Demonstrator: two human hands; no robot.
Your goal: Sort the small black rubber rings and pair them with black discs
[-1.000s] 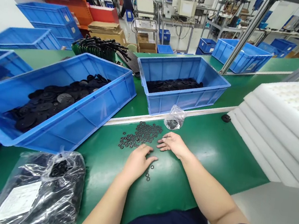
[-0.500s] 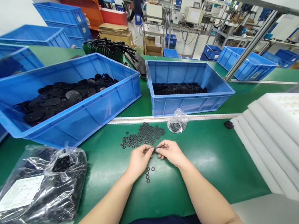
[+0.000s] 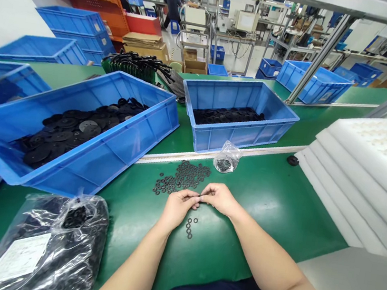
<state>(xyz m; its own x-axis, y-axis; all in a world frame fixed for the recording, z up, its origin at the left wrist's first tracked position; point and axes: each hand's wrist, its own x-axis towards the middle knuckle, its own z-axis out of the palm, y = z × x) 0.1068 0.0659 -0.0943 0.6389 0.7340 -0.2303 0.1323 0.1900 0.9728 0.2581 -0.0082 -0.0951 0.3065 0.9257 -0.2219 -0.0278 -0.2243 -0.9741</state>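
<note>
My left hand and my right hand meet fingertip to fingertip over the green mat, both pinched on a small black ring between them. A loose pile of black rings lies just beyond the fingers. Several separate rings lie below my left hand. A small clear bag of rings sits behind the pile.
A large blue bin of black discs stands at left, another blue bin behind the pile. A big plastic bag of black parts lies at lower left. White foam trays are stacked at right. A person stands far back.
A second ago both hands lay apart with fingers spread on the mat near the pile. They have since come together and pinched a ring.
</note>
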